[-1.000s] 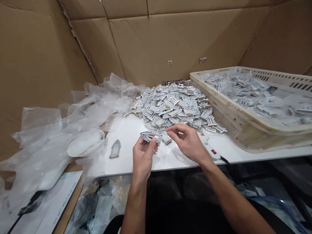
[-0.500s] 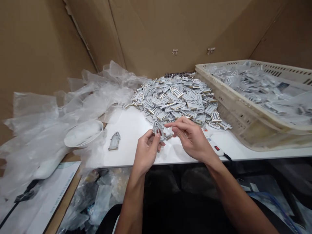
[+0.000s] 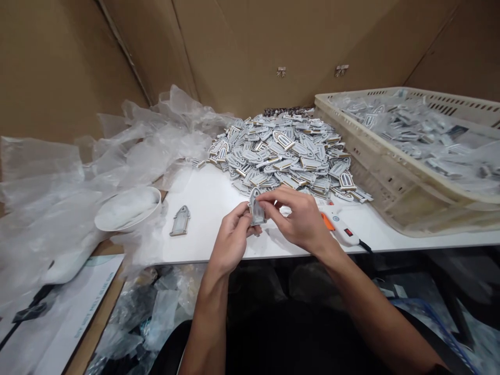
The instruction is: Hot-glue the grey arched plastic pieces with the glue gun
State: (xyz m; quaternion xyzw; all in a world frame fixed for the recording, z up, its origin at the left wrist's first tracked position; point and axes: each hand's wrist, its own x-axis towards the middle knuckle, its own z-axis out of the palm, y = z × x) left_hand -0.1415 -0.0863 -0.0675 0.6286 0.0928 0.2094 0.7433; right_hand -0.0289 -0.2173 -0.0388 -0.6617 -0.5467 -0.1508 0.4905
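Observation:
Between my two hands stands a small grey arched window-shaped piece (image 3: 257, 209), held upright above the white table. My left hand (image 3: 230, 239) is closed on its left side and lower edge, thumb in front. My right hand (image 3: 299, 216) pinches its right side with thumb and forefinger near the top. Behind them lies a big heap of similar window-shaped pieces (image 3: 281, 151), some gold-edged. One single piece (image 3: 180, 221) lies flat on the table to the left.
A white tool with an orange part, red switch and cord, like a glue gun (image 3: 344, 229), lies right of my right hand. A cream plastic crate (image 3: 375, 166) holds bagged pieces. At left are a white bowl (image 3: 156, 208), clear plastic bags (image 3: 136, 140) and a printed box (image 3: 96, 297).
A second piece was apart by my right fingers; now it seems brought against the one in my left hand. My right hand has moved slightly left, uncovering more of the glue gun.

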